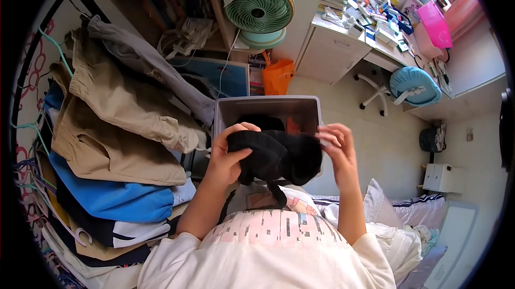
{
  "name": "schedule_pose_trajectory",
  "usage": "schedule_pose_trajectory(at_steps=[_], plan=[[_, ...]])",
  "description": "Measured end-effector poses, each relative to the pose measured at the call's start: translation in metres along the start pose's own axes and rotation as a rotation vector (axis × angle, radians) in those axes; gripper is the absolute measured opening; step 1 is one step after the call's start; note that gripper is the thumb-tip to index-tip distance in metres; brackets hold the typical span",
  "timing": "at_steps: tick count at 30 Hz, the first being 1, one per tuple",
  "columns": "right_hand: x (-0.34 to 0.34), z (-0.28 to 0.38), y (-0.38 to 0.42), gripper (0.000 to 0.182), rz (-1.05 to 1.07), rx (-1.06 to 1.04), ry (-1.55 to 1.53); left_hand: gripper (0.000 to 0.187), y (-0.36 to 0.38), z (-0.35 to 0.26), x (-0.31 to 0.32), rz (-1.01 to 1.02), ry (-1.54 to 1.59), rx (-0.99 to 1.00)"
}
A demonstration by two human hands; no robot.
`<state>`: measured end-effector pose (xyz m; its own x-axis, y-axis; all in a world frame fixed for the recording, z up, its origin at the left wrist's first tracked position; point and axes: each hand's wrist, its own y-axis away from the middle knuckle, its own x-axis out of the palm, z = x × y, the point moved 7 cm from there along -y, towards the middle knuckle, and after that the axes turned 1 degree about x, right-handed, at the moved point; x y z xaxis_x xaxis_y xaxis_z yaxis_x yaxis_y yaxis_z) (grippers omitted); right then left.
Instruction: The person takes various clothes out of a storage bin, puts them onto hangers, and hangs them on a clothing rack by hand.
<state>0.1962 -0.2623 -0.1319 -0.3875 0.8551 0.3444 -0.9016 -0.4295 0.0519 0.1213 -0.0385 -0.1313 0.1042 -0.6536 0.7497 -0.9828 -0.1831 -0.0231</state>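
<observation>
A black cap (pixel 268 152), made of soft dark cloth with a curved stitched edge, is held in front of my body over a grey bin (pixel 268 101). My left hand (pixel 228 152) grips its left side, thumb on top and fingers behind. A dark strap-like end hangs from its lower side. At the cap's right edge, close to the bin's right rim, is my right hand (pixel 338 144), with bent fingers apart. Inside the bin show more black cloth (pixel 260 123) and a small reddish-orange piece (pixel 293 125); the cap hides the rest.
To the left, a rack carries hanging clothes, including khaki trousers (pixel 107 90) and a blue garment (pixel 118 195). Beyond the bin are a green fan (pixel 259 10) and an orange bag (pixel 278 77). A cluttered desk (pixel 343 42), a blue chair (pixel 413 84) and bedding (pixel 397 235) lie to the right.
</observation>
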Motion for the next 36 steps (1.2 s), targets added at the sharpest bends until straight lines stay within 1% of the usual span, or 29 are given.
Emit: schedule_pose_trajectory(at_steps=[1, 3, 5, 6, 7, 8, 9, 10, 11, 13, 15, 17, 18, 20, 21, 22, 24, 25, 27, 28, 29, 30, 31, 32, 33, 34, 35, 36], plan=[[0.016, 0.009, -0.001, 0.030, 0.058, -0.136, 0.213, 0.030, -0.002, -0.001, 0.004, 0.006, -0.003, -0.002], [0.055, -0.002, 0.005, 0.043, 0.423, -0.145, 0.459, 0.025, -0.003, -0.003, 0.026, 0.255, -0.384, 0.062], [0.083, -0.027, 0.015, 0.049, 0.487, -0.027, 0.578, 0.025, -0.005, -0.007, 0.035, 0.260, -0.381, 0.046], [0.087, -0.044, 0.013, 0.050, 0.527, -0.048, 0.761, 0.025, -0.006, -0.013, 0.034, 0.233, -0.296, 0.068], [0.085, -0.052, 0.009, 0.050, 0.529, -0.063, 0.758, 0.026, -0.008, -0.020, 0.031, 0.205, -0.211, 0.090], [0.076, -0.064, 0.004, 0.049, 0.509, 0.032, 0.803, 0.028, -0.010, -0.031, 0.025, 0.197, -0.262, 0.146], [0.066, -0.073, 0.000, 0.048, 0.490, 0.129, 0.849, 0.031, -0.012, -0.042, 0.016, 0.146, -0.359, 0.191], [0.054, -0.074, -0.001, 0.049, 0.480, 0.225, 0.612, 0.032, -0.013, -0.053, 0.007, 0.084, -0.372, 0.175], [0.043, -0.066, -0.001, 0.049, 0.487, 0.227, 0.630, 0.033, -0.013, -0.064, -0.001, 0.018, -0.383, 0.156], [0.024, -0.048, -0.004, 0.046, 0.395, 0.027, 0.468, 0.035, -0.013, -0.088, -0.003, -0.043, -0.616, 0.218], [0.010, -0.032, -0.004, 0.043, 0.419, 0.048, 0.414, 0.037, -0.014, -0.095, -0.021, -0.005, -0.630, 0.189], [0.002, -0.015, -0.008, 0.041, 0.435, 0.038, 0.336, 0.034, -0.015, -0.100, -0.027, 0.080, -0.743, 0.171], [0.002, -0.002, -0.010, 0.039, 0.424, 0.023, 0.315, 0.028, -0.016, -0.103, -0.030, 0.073, -0.787, 0.143], [0.003, 0.018, -0.015, 0.033, 0.413, 0.008, 0.282, 0.025, -0.019, -0.109, -0.025, 0.080, -0.779, 0.150], [0.006, 0.029, -0.017, 0.030, 0.409, -0.006, 0.286, 0.022, -0.021, -0.114, -0.021, 0.085, -0.768, 0.158], [0.007, 0.036, -0.020, 0.030, 0.383, -0.006, 0.393, 0.017, -0.022, -0.116, -0.013, 0.112, -0.775, 0.140], [0.009, 0.052, -0.028, 0.031, 0.315, -0.029, 0.623, 0.015, -0.026, -0.118, 0.003, 0.115, -0.829, 0.173], [0.013, 0.053, -0.032, 0.031, 0.318, -0.035, 0.624, 0.014, -0.028, -0.118, 0.011, 0.115, -0.882, 0.206], [0.032, 0.074, -0.034, 0.039, 0.268, -0.409, 0.922, 0.015, -0.032, -0.113, 0.023, 0.126, -0.843, 0.212], [0.049, 0.080, -0.029, 0.050, 0.238, -0.496, 1.083, 0.017, -0.032, -0.107, 0.036, 0.228, -0.875, 0.257], [0.067, 0.080, -0.028, 0.057, 0.327, -0.575, 1.053, 0.019, -0.032, -0.099, 0.050, 0.331, -0.905, 0.298], [0.084, 0.071, -0.028, 0.055, 0.451, -0.503, 0.835, 0.023, -0.036, -0.087, 0.066, 0.466, -0.928, 0.311], [0.096, 0.063, -0.026, 0.054, 0.567, -0.425, 0.615, 0.024, -0.037, -0.083, 0.084, 0.546, -1.079, 0.448], [0.096, 0.060, -0.028, 0.054, 0.566, -0.422, 0.615, 0.024, -0.041, -0.076, 0.087, 0.532, -0.997, 0.367], [0.095, 0.041, -0.033, 0.052, 0.620, -0.142, 0.489, 0.023, -0.045, -0.071, 0.087, 0.515, -0.916, 0.286], [0.093, 0.022, -0.035, 0.050, 0.663, 0.135, 0.355, 0.020, -0.051, -0.071, 0.079, 0.485, -0.931, 0.200], [0.092, 0.015, -0.037, 0.046, 0.737, 0.222, 0.178, 0.017, -0.056, -0.073, 0.070, 0.455, -0.947, 0.113], [0.071, -0.007, -0.045, 0.047, 0.722, 0.227, 0.216, 0.012, -0.056, -0.078, 0.073, 0.468, -0.824, 0.118]])
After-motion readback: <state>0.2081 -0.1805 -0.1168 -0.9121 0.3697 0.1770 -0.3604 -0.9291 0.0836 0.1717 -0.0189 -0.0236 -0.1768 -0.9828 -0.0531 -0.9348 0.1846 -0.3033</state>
